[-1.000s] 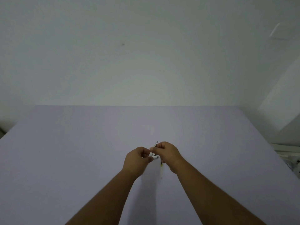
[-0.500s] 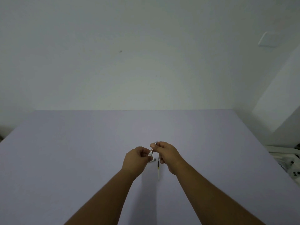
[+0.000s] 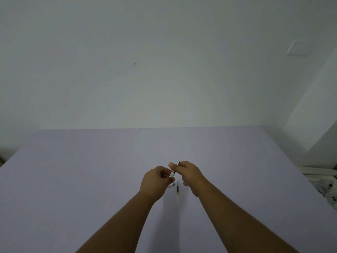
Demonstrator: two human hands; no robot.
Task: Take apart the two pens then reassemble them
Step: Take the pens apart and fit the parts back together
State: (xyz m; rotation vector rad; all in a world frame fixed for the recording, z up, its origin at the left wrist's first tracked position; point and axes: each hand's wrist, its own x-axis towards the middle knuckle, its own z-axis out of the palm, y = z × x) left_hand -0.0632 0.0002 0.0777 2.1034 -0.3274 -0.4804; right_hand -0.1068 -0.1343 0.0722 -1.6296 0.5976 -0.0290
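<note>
1. We're looking down at two bare forearms reaching over a lilac table, w/ a plain pale wall behind.
2. Both hands are holding one pen just above the table, near its middle, tilted w/ the metal tip pointing up & away.
3. Our left hand is pinching the pen's white lower end between thumb & fingertips; the rest of the fingers are curled in.
4. Our right hand is pinching the tip end between thumb & forefinger, other fingers loosely folded.
5. A thin refill, dark at the far end, yellowish then clear toward us, is lying on the table betw. the wrists. A small whitish part is lying just beside it, half hidden by the left hand; can't tell what it is.
6. We're judging the pen as light, stiff & smooth plastic, so likely slippery: best gripped close either side of the joint & twisted gently. Small loose bits could roll or drop.
</note>
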